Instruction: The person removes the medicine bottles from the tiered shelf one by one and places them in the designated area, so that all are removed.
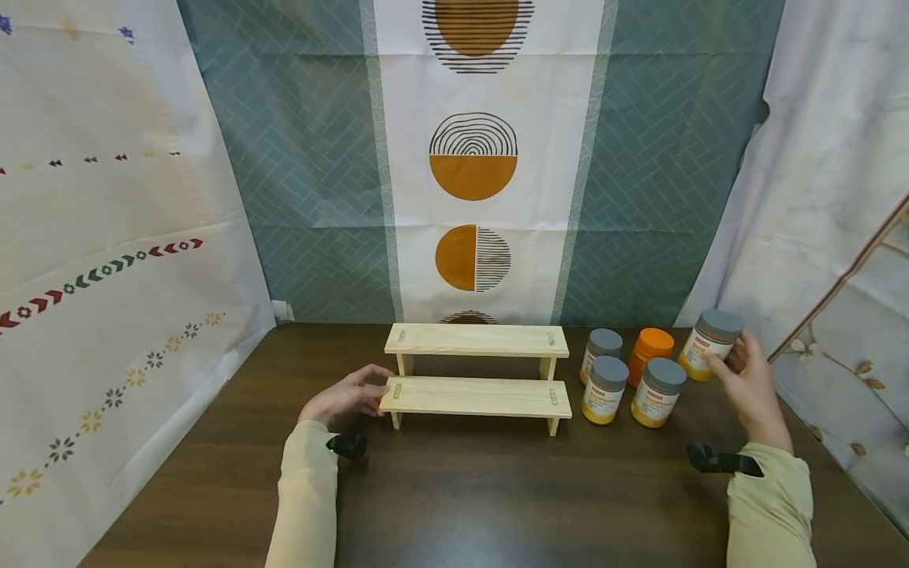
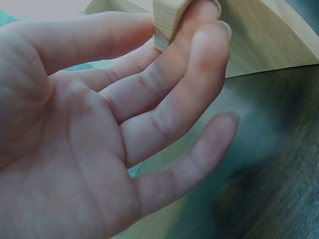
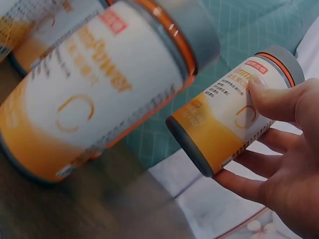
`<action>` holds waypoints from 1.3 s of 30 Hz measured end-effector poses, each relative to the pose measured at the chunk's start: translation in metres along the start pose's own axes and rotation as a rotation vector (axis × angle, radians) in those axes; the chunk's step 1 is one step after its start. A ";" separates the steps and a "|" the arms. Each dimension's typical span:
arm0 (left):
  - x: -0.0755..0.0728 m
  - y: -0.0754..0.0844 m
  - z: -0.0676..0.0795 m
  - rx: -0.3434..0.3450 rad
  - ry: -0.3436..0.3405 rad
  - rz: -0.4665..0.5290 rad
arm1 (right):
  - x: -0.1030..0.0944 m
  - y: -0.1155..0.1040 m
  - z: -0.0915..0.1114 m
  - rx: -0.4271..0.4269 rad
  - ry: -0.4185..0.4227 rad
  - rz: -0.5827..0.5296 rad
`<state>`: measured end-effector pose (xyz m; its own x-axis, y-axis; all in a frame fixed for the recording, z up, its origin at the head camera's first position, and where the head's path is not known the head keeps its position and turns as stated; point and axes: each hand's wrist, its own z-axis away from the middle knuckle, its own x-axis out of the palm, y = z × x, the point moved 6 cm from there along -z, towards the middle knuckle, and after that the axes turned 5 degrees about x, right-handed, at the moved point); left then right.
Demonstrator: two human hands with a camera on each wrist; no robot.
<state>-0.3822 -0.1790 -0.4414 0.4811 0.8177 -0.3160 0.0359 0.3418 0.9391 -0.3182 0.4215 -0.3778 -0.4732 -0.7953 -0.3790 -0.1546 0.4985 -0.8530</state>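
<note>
My left hand (image 1: 346,397) pinches the left end of the lower board of a pale two-tier wooden shelf (image 1: 476,397). The left wrist view shows the board's end (image 2: 165,25) between thumb and fingers, with the little finger (image 2: 199,162) free of it. At the far right, my right hand (image 1: 751,388) grips a grey-lidded supplement bottle (image 1: 699,353) with a white and yellow label. This bottle tilts, and the right wrist view shows its base (image 3: 192,149) off the table, thumb on the label and fingers around the back.
Right of the shelf stand three more grey-lidded bottles (image 1: 602,401) and an orange bottle (image 1: 642,361), close together on the dark wooden table (image 1: 454,489). A patterned cloth (image 1: 476,260) hangs behind, and white cloths (image 1: 128,276) flank both sides.
</note>
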 end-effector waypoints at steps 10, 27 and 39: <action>-0.002 -0.001 0.000 -0.007 -0.003 -0.003 | 0.010 0.019 0.004 -0.078 -0.061 0.050; -0.003 0.004 -0.002 0.025 -0.044 0.000 | 0.014 0.053 0.015 0.030 -0.136 0.145; 0.003 0.005 0.002 0.026 -0.031 0.032 | 0.005 0.058 0.010 -0.019 -0.184 0.110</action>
<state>-0.3789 -0.1753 -0.4376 0.5089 0.8135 -0.2815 0.0428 0.3027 0.9521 -0.3211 0.4429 -0.4327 -0.3216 -0.7846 -0.5300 -0.1278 0.5906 -0.7968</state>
